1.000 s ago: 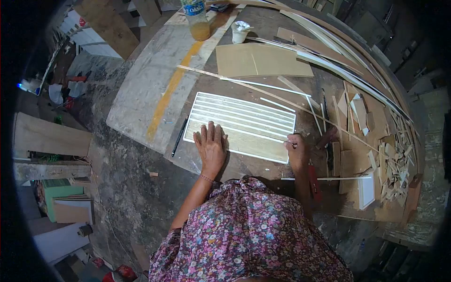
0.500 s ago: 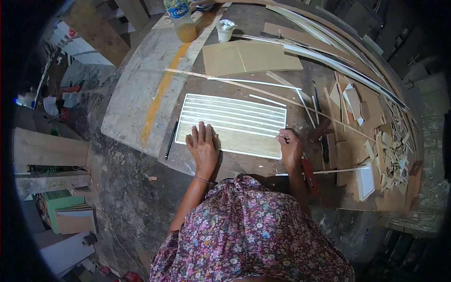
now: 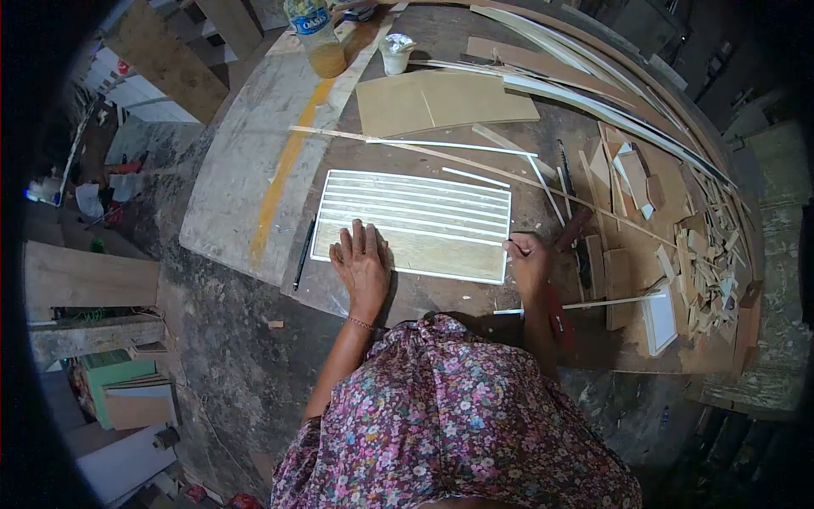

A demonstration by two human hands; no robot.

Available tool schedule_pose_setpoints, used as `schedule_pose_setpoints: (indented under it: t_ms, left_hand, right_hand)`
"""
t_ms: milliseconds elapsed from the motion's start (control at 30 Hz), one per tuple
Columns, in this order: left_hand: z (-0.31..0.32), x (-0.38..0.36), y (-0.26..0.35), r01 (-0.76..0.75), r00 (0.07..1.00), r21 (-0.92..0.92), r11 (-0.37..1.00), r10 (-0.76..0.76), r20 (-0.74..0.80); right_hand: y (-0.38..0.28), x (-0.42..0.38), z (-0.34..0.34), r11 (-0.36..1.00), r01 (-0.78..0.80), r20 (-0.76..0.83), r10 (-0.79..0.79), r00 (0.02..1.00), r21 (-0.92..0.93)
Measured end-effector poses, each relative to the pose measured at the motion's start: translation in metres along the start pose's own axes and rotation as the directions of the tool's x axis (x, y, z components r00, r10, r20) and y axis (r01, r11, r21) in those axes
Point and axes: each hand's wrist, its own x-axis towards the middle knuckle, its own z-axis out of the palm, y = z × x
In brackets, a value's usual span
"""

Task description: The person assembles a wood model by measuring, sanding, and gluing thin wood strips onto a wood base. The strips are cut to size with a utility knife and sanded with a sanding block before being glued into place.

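A rectangular wooden panel (image 3: 441, 256) lies flat before me, edged in white, with several white strips running lengthwise across its far half. My left hand (image 3: 362, 259) rests on its near left part, fingers stretched and pressed flat. At the panel's right edge is my right hand (image 3: 527, 254), its fingers curled in a pinch near the end of a white strip. What those fingertips hold, if anything, is too small to make out. A dark pencil-like stick (image 3: 303, 254) lies along the panel's left side. Beside my right forearm lies a red tool (image 3: 560, 318), partly hidden.
Beyond the panel are loose thin strips (image 3: 449, 147), a brown board (image 3: 445, 102), a foil-topped cup (image 3: 396, 55) and a bottle (image 3: 320, 42). To the right lies a heap of wood offcuts (image 3: 712, 276). Long strips (image 3: 610, 102) run along the table's far right.
The view has shifted a little, so the tabletop things sit slightly further left. My right hand has moved slightly outward from the panel's right edge; my left hand stays on the panel.
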Motion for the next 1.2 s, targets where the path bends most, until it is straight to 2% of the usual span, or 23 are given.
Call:
schedule_pose_setpoints:
  t_ms: [167,267,367,467,567,633,767,867,967,1067,1200]
  left_hand:
    - [0.0,0.0,0.0,0.004,1.0,0.0,1.0,-0.004,-0.006]
    - [0.0,0.0,0.0,0.002,1.0,0.005,1.0,-0.002,-0.009]
    - [-0.001,0.001,0.002,0.008,1.0,0.009,1.0,-0.008,-0.002]
    - [0.0,0.0,0.001,0.006,1.0,0.013,1.0,-0.006,-0.012]
    - [0.0,0.0,0.001,0.003,1.0,0.014,1.0,-0.002,-0.016]
    - [0.0,0.0,0.001,0.002,1.0,0.017,1.0,-0.002,-0.017]
    - [0.001,0.0,0.002,0.005,1.0,0.016,1.0,-0.005,-0.013]
    - [0.003,-0.001,0.001,0.016,1.0,0.045,0.999,-0.015,-0.014]
    - [0.003,-0.002,0.001,0.006,1.0,-0.002,1.0,-0.007,-0.025]
    - [0.0,-0.001,0.001,0.028,1.0,-0.016,0.999,-0.027,0.014]
    - [0.002,-0.002,-0.001,0.026,0.999,-0.018,1.0,-0.025,0.027]
  right_hand:
    - [-0.005,0.004,0.002,1.0,-0.03,0.023,0.03,0.999,-0.003]
    - [-0.01,0.006,0.001,0.995,-0.058,0.032,0.061,0.998,-0.077]
    - [-0.007,0.008,0.001,0.993,0.007,0.014,-0.005,1.0,-0.119]
    - [-0.011,0.007,-0.001,0.988,-0.025,0.03,0.029,0.999,-0.151]
    - [-0.021,0.002,-0.001,0.988,0.05,0.012,-0.048,0.999,-0.145]
    - [0.005,0.007,-0.004,0.998,0.046,0.022,-0.045,0.999,-0.05]
    - [-0.011,0.001,-0.009,0.999,0.014,0.071,-0.017,0.997,0.043]
    - [-0.025,0.0,-0.011,0.998,0.009,0.058,-0.006,0.998,-0.061]
    - [0.0,0.009,-0.008,0.995,0.078,0.067,-0.074,0.995,-0.056]
    - [-0.005,0.009,-0.008,0.996,0.038,0.066,-0.033,0.997,-0.084]
    - [-0.01,0.009,-0.008,0.999,-0.015,0.083,0.018,0.996,-0.032]
